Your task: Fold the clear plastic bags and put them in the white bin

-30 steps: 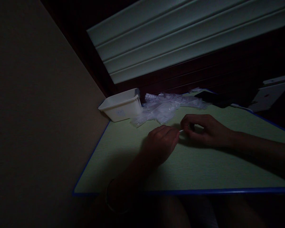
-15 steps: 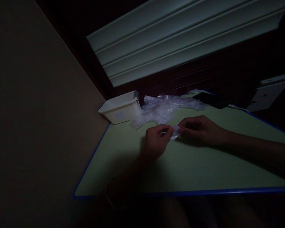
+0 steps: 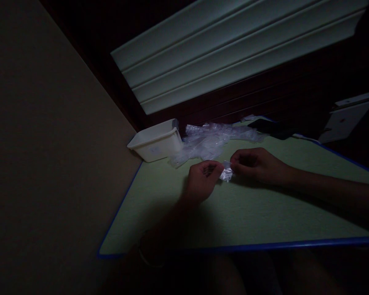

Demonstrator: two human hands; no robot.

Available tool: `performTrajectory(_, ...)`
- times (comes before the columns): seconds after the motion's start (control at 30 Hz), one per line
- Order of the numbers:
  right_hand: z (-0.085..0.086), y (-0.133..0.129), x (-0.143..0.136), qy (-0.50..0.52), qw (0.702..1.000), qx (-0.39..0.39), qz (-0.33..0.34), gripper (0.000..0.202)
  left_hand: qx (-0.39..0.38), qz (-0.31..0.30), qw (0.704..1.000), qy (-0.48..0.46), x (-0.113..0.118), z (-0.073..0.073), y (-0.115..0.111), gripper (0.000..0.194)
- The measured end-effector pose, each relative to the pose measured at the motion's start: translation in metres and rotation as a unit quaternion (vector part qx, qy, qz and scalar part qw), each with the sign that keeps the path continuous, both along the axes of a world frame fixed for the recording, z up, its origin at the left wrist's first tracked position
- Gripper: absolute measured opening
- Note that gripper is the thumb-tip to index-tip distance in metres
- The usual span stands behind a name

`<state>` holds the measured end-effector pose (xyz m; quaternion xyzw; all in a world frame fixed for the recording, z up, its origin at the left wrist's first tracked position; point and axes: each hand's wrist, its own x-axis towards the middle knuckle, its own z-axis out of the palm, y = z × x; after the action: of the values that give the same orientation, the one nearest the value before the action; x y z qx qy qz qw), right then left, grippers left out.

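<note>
A small clear plastic bag [image 3: 226, 173] hangs between my two hands over the green table, shiny and creased. My left hand [image 3: 202, 178] pinches its left side between thumb and fingers. At its upper right side, my right hand [image 3: 251, 164] pinches the plastic with thumb and forefinger. Just behind my hands lies a loose pile of clear plastic bags [image 3: 207, 143]. Whether anything is inside the small bag is too dim to tell.
A white bin [image 3: 156, 144] stands at the table's back left corner, against the wall. Behind the pile, to the right, lies a dark flat object [image 3: 273, 129]. The green table [image 3: 264, 213] has a blue edge. A white device [image 3: 344, 121] is at the far right.
The small bag between my hands now shows more of its shiny surface below my fingertips. Both hands have barely moved, and the view has shifted slightly.
</note>
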<state>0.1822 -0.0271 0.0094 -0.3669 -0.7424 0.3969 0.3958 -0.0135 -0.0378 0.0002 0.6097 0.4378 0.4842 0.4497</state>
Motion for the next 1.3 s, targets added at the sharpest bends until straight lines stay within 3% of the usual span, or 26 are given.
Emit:
performTrajectory(0.23, -0.001, 0.003, 0.004, -0.069, 0.996, 0.063, 0.006, 0.019, -0.039, -0.044, 0.997, 0.045, -0.002, 0.002, 0.0, 0.029)
performTrajectory(0.43, -0.003, 0.002, -0.004, 0.029, 0.997, -0.061, 0.032, 0.026, -0.05, 0.011, 0.999, 0.002, -0.001, 0.003, 0.005, 0.031)
performTrajectory(0.57, -0.004, 0.001, -0.008, 0.082, 0.991, -0.099, 0.044, 0.026, -0.05, -0.006, 0.999, -0.018, -0.001, 0.0, 0.006, 0.033)
performTrajectory(0.77, -0.003, 0.002, -0.007, 0.081, 0.994, -0.068, -0.003, 0.026, -0.06, -0.01, 0.998, -0.029, 0.0, 0.0, 0.005, 0.032)
performTrajectory(0.97, -0.006, 0.003, -0.004, 0.044, 0.999, -0.009, -0.009, 0.024, -0.072, -0.064, 0.995, -0.009, 0.001, 0.0, 0.004, 0.032)
performTrajectory(1.3, -0.005, 0.003, -0.005, 0.021, 0.998, 0.063, -0.018, 0.024, -0.111, -0.074, 0.991, -0.029, 0.002, 0.0, 0.005, 0.027)
